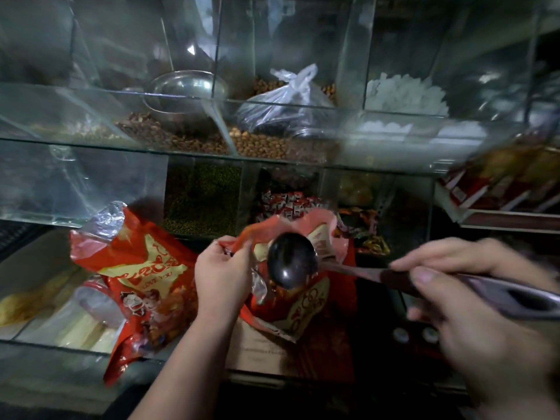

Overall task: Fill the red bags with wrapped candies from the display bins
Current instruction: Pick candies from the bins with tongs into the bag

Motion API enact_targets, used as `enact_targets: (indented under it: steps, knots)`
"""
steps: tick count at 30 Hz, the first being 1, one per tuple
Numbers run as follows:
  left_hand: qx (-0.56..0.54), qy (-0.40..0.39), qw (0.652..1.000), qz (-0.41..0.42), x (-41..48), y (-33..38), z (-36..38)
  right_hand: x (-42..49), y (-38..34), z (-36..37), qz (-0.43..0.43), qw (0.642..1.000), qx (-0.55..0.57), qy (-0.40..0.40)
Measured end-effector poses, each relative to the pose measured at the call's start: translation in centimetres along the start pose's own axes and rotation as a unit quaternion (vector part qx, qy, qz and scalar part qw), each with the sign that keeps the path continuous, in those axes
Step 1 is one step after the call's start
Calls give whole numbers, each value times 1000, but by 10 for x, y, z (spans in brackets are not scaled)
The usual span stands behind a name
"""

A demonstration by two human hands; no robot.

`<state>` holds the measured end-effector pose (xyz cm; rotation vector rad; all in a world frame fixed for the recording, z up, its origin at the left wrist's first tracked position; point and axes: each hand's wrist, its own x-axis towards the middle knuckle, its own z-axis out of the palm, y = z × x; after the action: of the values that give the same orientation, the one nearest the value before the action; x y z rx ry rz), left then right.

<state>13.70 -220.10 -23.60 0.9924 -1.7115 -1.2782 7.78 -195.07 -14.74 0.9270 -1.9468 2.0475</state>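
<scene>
My left hand (222, 272) pinches the rim of a red bag (306, 301) and holds its mouth open at the centre. My right hand (472, 301) grips the handle of a metal ladle (292, 260), whose dark bowl hangs over the bag's opening. Whether the bowl carries anything I cannot tell. Behind the bag, a glass bin holds red wrapped candies (288, 204). A second red bag (142, 277), printed with yellow and cartoon figures, lies open to the left, leaning on the counter.
Glass bins (242, 165) rise in tiers: green beans (200, 201), brown nuts (181, 137), a steel bowl (185, 92), a tied plastic bag (285, 101), white pieces (406, 92). Red packets (503, 177) stack at the right. A tray with pale goods (45, 307) sits at the left.
</scene>
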Motion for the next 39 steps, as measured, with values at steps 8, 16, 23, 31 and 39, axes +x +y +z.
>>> enact_targets:
  steps: [8,16,23,31,39]
  knots:
    - [87,-126,985,85,-52,-9,-10,15,59,51,122,915,-308,-228]
    - [97,-71,988,95,-47,-13,-34,27,33,41,190,872,-380,-243]
    - [146,-80,976,138,-55,-9,-29,1,22,19,147,892,-355,-240]
    - [39,-20,988,150,-59,-21,-28,-8,61,59,214,931,-255,-154]
    - [109,-81,987,85,-38,-21,-29,3,65,56,202,900,-163,-350]
